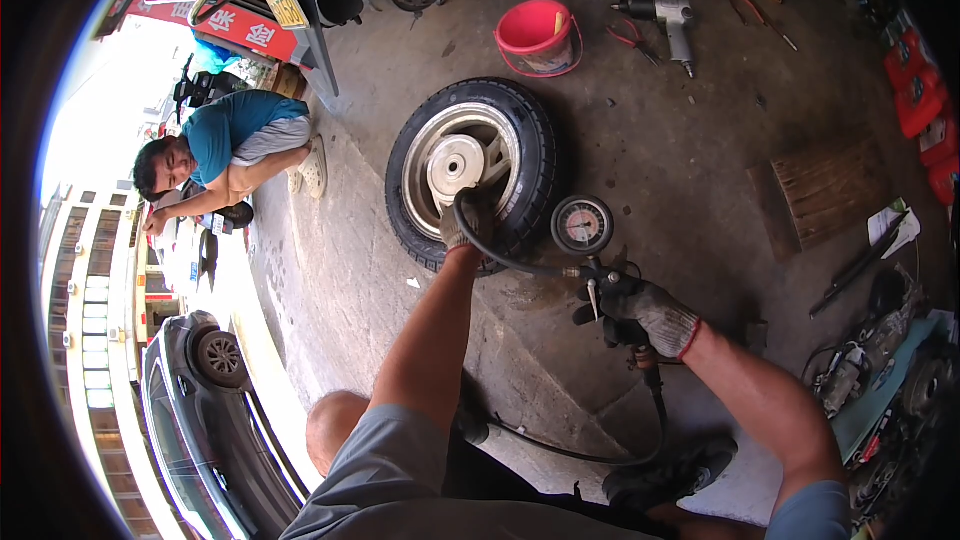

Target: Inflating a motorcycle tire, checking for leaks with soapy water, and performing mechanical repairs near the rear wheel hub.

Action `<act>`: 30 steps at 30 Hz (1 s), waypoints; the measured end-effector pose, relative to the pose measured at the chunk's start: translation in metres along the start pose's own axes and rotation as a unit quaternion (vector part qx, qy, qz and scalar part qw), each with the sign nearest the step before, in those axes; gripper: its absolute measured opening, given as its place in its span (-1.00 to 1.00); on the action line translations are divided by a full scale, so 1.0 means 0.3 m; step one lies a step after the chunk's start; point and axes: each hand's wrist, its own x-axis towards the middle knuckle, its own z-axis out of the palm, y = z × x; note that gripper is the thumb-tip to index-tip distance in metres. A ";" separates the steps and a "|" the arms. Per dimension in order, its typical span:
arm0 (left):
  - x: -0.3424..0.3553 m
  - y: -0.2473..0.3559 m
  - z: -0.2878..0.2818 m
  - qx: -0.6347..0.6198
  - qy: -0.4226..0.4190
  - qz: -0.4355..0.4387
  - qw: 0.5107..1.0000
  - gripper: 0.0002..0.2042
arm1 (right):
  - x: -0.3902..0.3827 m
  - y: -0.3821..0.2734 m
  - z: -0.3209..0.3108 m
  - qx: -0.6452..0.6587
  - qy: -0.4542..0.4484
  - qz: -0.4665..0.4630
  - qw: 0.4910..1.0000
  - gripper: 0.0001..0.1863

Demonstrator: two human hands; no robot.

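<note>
A small wheel with a black tyre (540,145) and a silver metal rim (455,162) lies flat on the floor ahead of me. My left hand (466,224), in a knit work glove with dark fingers, reaches into the near side of the rim. It closes around the end of a black air hose (505,258); the fingertips and the hose's very tip are hidden. To the right, my gloved right hand (640,312) grips a tyre inflator gun (597,292) by its handle and lever. A round pressure gauge (582,226) sits on top of the gun.
Beyond the wheel stands a red bucket (540,55). An impact wrench (672,22), pliers (632,40) and other tools lie at the far right, with a wooden board (825,190) nearer. At left, another person (235,145) squats; a dark car (210,430) stands outside.
</note>
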 end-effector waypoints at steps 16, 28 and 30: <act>0.024 -0.004 0.006 0.055 -0.056 -0.058 0.995 -0.58 | 0.014 0.030 -0.012 0.087 0.050 -0.057 0.993 -0.53; -0.020 0.045 -0.039 0.012 -0.012 -0.018 1.000 -0.62 | 0.002 0.012 0.016 -0.045 0.018 -0.032 0.998 -0.47; -0.017 0.041 -0.036 -0.002 -0.018 -0.012 1.000 -0.61 | 0.004 0.015 0.015 -0.053 0.020 -0.057 0.997 -0.49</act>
